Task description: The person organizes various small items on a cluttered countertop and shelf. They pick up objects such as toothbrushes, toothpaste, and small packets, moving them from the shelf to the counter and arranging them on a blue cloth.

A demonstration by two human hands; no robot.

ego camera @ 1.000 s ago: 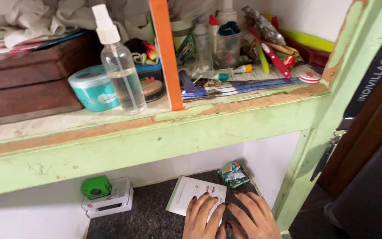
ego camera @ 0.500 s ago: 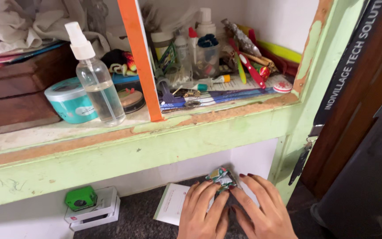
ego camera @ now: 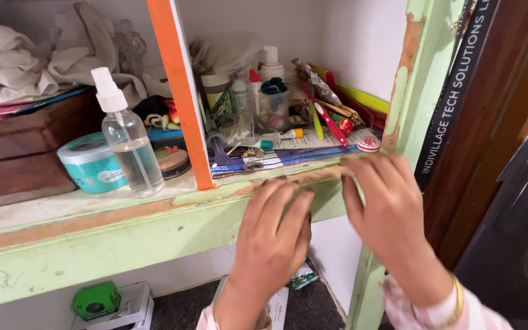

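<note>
Left hand: the left hand (ego camera: 273,229) is rising in front of the green shelf edge (ego camera: 123,235), fingers spread and slightly curled, palm away from the camera; it is holding nothing that shows.
Right hand: the right hand (ego camera: 386,211) is hanging beside it at the same height, fingers loosely open, fingertips touching or just short of the shelf's front lip near the green upright post (ego camera: 410,79); it looks empty too, though the palm side is hidden.
Lower shelf: the crumpled green packet (ego camera: 304,278) is lying down there, partly hidden behind the left hand, just beside a white card (ego camera: 276,302); neither hand is touching them. Further left a green disc-shaped gadget (ego camera: 96,300) is sitting on a white box (ego camera: 132,305).
Progress: judging by this, the lower shelf is being left as it is, the packet not picked up, and nothing on the upper shelf is being handled yet.
Upper shelf, front: a clear spray bottle (ego camera: 126,146) is standing upright just beside a teal round tin (ego camera: 90,162); an orange divider (ego camera: 178,91) is splitting the shelf.
Upper shelf, right bay: small bottles, tubes, pens and a red-handled tool (ego camera: 325,119) are lying jumbled over papers.
Back: white cloth (ego camera: 19,67) is bunching over dark wooden boxes (ego camera: 25,153).
</note>
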